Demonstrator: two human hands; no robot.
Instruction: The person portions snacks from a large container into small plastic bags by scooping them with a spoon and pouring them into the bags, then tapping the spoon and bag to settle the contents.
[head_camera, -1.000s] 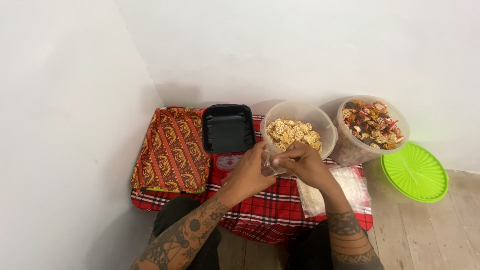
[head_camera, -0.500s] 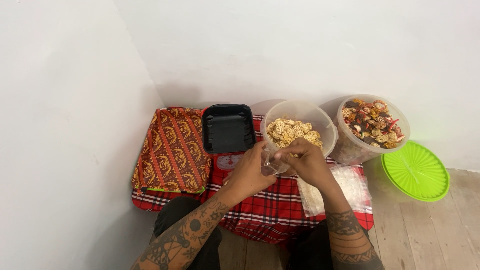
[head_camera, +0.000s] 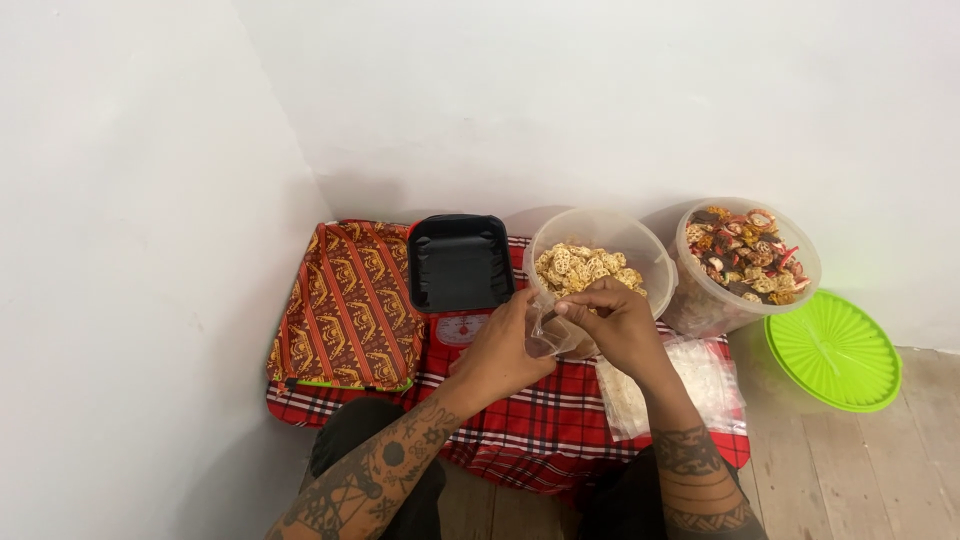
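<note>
My left hand (head_camera: 505, 345) and my right hand (head_camera: 612, 322) both pinch a small clear plastic bag (head_camera: 549, 333) between them, in front of a clear tub (head_camera: 640, 250) of pale lattice-shaped snacks (head_camera: 585, 268). The bag hangs low between the fingers; I cannot tell whether anything is in it. The right hand's fingertips sit at the tub's near rim. A stack of clear plastic bags (head_camera: 690, 385) lies on the red plaid cloth (head_camera: 540, 425) under my right forearm.
A second clear tub (head_camera: 700, 300) with mixed red, dark and yellow snacks stands at right, a green lid (head_camera: 835, 350) beside it on the wooden floor. A black tray (head_camera: 458, 262) rests on a red kitchen scale (head_camera: 460, 328). A patterned orange bag (head_camera: 345, 305) lies left, by the white wall.
Both hands stay on the small bag and have shifted slightly up toward the snack tub's rim. The view has moved a little; nothing else differs.
</note>
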